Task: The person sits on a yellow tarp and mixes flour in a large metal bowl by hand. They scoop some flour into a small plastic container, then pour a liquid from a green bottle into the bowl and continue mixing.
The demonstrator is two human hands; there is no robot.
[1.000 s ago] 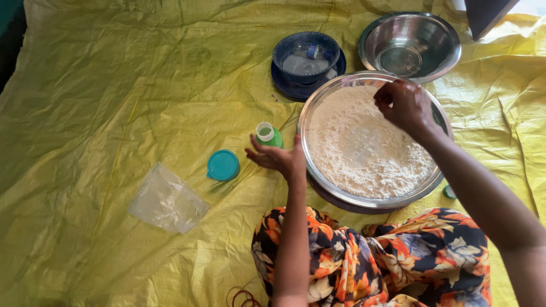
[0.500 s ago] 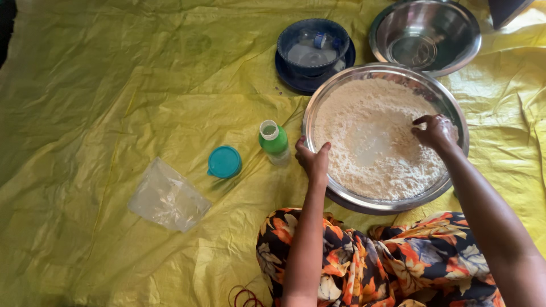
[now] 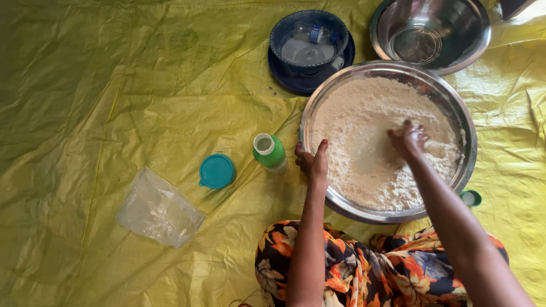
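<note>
While only the head view is on offer, it shows enough. Big steel bowl [image 3: 388, 139] sits right of centre on the yellow sheet [image 3: 114, 85], just beyond the person's patterned lap [image 3: 369, 267]. It's filled w/ pale flour [image 3: 364, 136], loose and clumpy.

Left hand [image 3: 311, 162] grips the bowl's near-left rim, fingers curled over the edge, thumb outside. Right hand [image 3: 408, 140] is down in the flour, fingers bunched and pressed into it; can't tell whether they pinch anything under the powder.

Handling, as a judgement: flour is soft, light, crumbly, gives way under fingers and would spill or puff if the bowl tips. Bowl itself looks stiff, smooth, prob. slippery w/ floury fingers, and fairly heavy when this full. Rim is the place to hold, ideally on two opposite sides.

Around it: small green bottle [image 3: 269, 152], open top, just left of the left hand. Teal lid [image 3: 216, 171] further left, clear plastic bag [image 3: 159, 207] near-left of that. Far side: blue bowl on a plate [image 3: 310, 48] w/ water in it, touching the big bowl's rim, and an empty steel bowl [image 3: 430, 34] far right. Small green cap [image 3: 471, 198] by the bowl's near-right edge.
</note>
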